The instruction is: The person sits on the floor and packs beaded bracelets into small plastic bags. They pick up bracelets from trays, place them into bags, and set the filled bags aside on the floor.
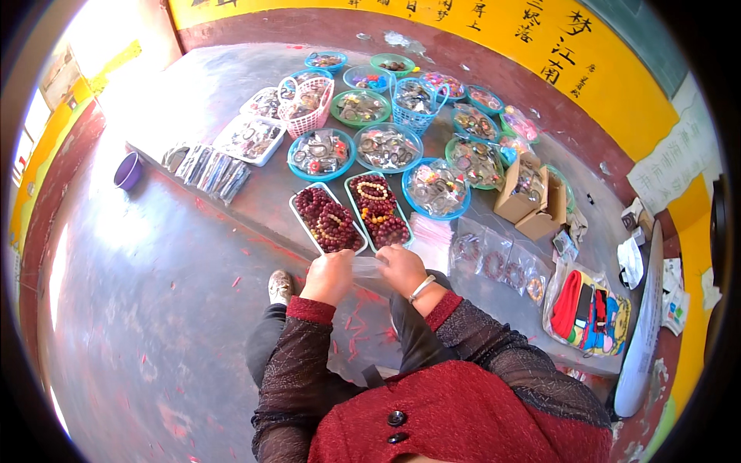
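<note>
My left hand and my right hand are both closed, pinching a clear plastic bag stretched between them. Just beyond them lie two pale-rimmed trays of dark red bead bracelets; a cream strand and some orange beads show in the right one. Right of these trays is a pile of flat, pale clear bags. Farther right, several bagged bracelets rest on the raised floor. A light bangle circles my right wrist.
Beyond the trays stand several basins of small bagged goods, such as a blue basin, plus a pink basket and cardboard boxes. A purple bucket is at left. Colourful folded textiles lie at right. A step edge crosses the floor.
</note>
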The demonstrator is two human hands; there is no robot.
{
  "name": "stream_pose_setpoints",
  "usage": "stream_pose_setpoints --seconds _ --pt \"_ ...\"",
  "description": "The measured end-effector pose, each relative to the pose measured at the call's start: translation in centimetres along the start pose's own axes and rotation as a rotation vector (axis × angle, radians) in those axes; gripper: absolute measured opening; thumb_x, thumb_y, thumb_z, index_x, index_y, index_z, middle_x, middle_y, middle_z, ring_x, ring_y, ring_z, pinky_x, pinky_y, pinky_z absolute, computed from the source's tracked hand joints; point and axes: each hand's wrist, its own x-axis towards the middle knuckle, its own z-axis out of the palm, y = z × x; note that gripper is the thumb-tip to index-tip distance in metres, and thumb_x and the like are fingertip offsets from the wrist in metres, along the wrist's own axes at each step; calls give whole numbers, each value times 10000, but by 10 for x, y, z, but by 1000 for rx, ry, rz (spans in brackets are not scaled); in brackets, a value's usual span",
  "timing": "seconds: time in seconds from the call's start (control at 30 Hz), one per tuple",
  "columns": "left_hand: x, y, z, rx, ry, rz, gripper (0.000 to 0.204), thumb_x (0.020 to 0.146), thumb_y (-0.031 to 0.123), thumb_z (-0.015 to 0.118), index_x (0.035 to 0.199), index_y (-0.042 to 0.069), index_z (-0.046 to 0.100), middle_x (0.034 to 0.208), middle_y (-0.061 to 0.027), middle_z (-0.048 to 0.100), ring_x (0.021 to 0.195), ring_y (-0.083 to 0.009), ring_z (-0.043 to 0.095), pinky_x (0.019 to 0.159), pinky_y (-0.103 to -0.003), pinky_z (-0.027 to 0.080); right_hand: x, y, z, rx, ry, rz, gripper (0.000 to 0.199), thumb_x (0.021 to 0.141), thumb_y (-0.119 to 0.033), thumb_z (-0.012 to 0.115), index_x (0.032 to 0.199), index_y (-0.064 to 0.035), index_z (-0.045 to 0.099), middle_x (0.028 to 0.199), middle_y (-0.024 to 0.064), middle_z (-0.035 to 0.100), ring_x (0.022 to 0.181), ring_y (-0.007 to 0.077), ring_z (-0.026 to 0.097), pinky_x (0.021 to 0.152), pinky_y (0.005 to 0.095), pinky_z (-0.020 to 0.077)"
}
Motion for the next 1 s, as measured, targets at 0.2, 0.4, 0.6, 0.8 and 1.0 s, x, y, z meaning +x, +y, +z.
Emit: stream_pose_setpoints --seconds 0.2,0.4,0.6,0.8,1.0 --pt "1 5 -4 -168 139 213 96 770 109 518 782 28 567 764 -169 616 719 -340 611 634 -427 490 2 11 11 17 -31 -24 113 765 -132 558 840 -77 623 829 129 600 792 323 588 690 418 458" --pt "-2 -3 -4 107 -114 88 106 710 142 596 723 42 628 725 -140 627 716 -322 624 652 -411 503 9 10 -1 368 18 -90 169 759 -82 620 924 -54 641 833 103 613 769 241 618 701 327 485" --pt "3 -1 -22 72 -76 -174 193 779 164 489 733 61 644 753 -177 611 747 -372 599 684 -444 480 48 90 -19 729 5 136 234 758 -122 679 958 -5 642 856 63 644 793 135 618 715 259 484" --pt "6 -8 -21 41 -52 -307 228 800 194 475 780 60 659 794 -200 612 791 -377 596 727 -450 476 72 151 4 -163 -58 -19 327 720 -228 658 1001 -70 600 986 161 603 974 332 557 838 399 454" --pt "10 -3 -27 71 -162 -347 243 802 235 471 799 80 658 819 -184 624 800 -374 603 732 -456 482 98 160 41 -252 -157 324 380 714 -253 683 1018 -47 587 1015 178 604 1009 330 560 860 399 459"
